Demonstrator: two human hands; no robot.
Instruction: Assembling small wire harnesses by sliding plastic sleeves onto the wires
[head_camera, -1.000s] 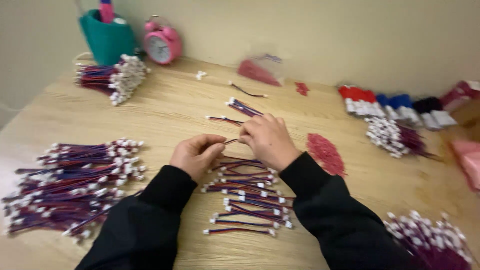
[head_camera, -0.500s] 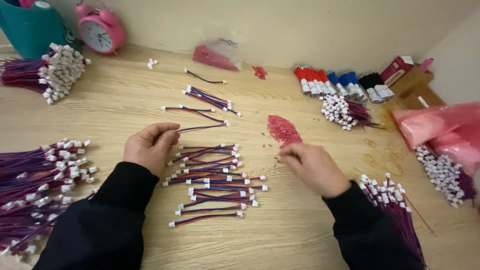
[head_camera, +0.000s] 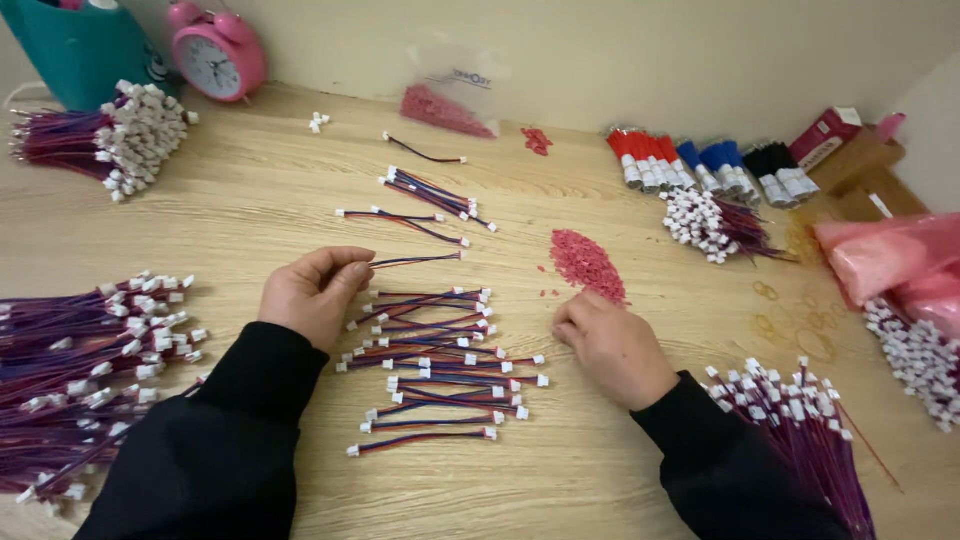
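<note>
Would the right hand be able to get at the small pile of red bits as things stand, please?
Probably yes: the right hand rests on the table just below the red pile, fingertips at its edge, nothing lying between.

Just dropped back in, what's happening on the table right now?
A person in black sleeves is working with short red-and-blue wire leads that have white connectors. The left hand pinches one lead by its end, holding it out over the row of leads laid side by side. The right hand rests its fingertips at the edge of the pile of small red pieces. Larger wire bundles lie to either side.
</note>
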